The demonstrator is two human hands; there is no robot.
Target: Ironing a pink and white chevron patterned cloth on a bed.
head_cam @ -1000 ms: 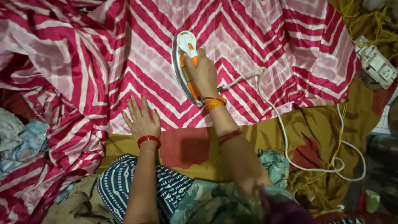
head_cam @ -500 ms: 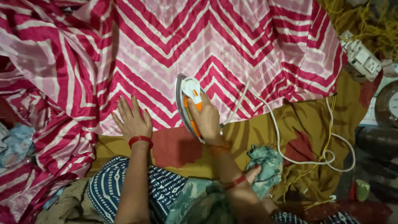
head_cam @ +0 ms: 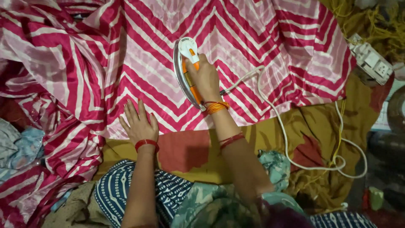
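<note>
The right hand [head_cam: 205, 78] is wrapped tight around the orange handle of an iron [head_cam: 187, 69], with orange thread at the wrist and red bangles further down the forearm. The iron is white on top with a pale knob at its far end, a metal plate showing along its left edge, and it sits flat on the cloth [head_cam: 253, 38], pointing away from the person. The left hand [head_cam: 138, 123] holds nothing; it lies flat with fingers spread, palm down on the near edge of the same cloth, just left of and nearer than the iron, a red bangle at the wrist.

The cloth under both hands is shiny, with pink, white and deep red zigzag stripes; it lies smooth around the iron and bunches into folds far to the left of the left hand. A white cord [head_cam: 287, 139] runs from the back of the iron off to the right, looping over a mustard and red sheet [head_cam: 190, 150] that lies beneath the cloth. Beyond the cord, far right, sits a white socket strip [head_cam: 370, 60]
</note>
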